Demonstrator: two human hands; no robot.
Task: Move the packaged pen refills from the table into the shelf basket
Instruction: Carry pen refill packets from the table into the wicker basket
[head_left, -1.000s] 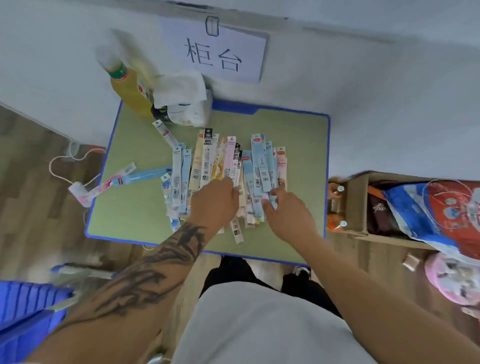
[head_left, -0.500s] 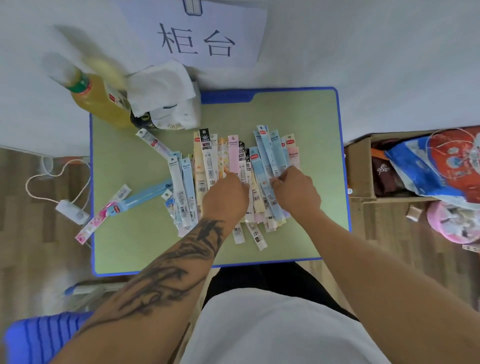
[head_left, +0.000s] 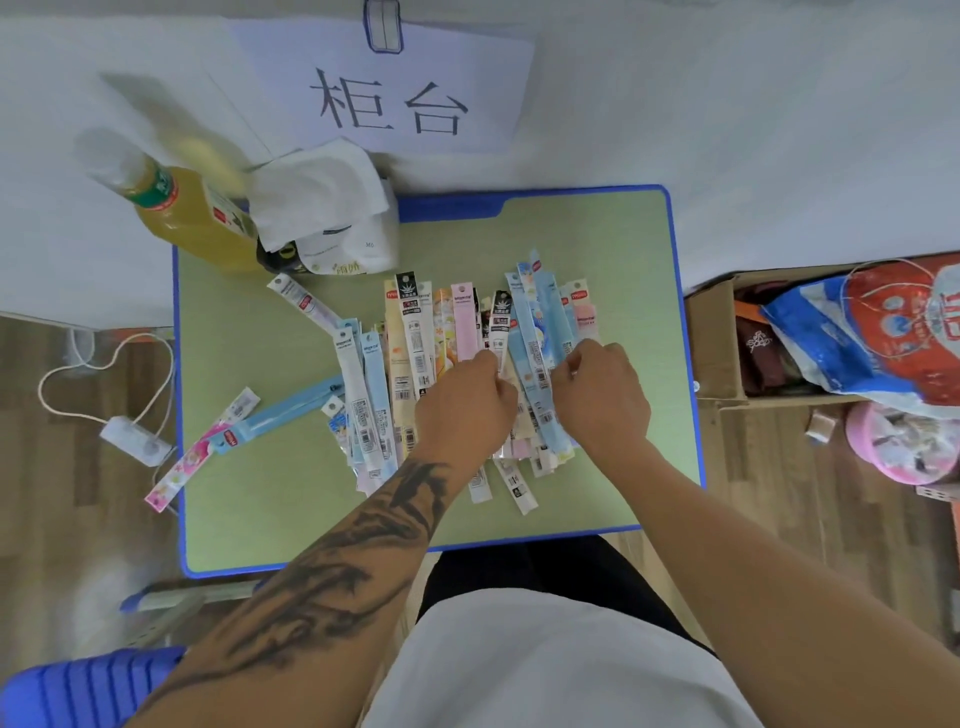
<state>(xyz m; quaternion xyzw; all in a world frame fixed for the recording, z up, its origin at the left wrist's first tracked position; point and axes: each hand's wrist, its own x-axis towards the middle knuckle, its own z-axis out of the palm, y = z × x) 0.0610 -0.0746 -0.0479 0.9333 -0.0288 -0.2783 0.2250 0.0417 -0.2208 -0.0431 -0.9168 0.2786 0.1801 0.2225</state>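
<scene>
Both forearms reach forward, tattooed left hand (head_left: 462, 400) and right hand (head_left: 602, 397) side by side, knuckles up, fingers curled under.

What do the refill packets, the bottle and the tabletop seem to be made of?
Refill packets: probably glossy plastic film with printed card, given sheen and barcodes. Bottle: clear plastic, since yellow liquid shows through. Tabletop: matte green laminate or plastic with blue edging, uncertain.
</scene>
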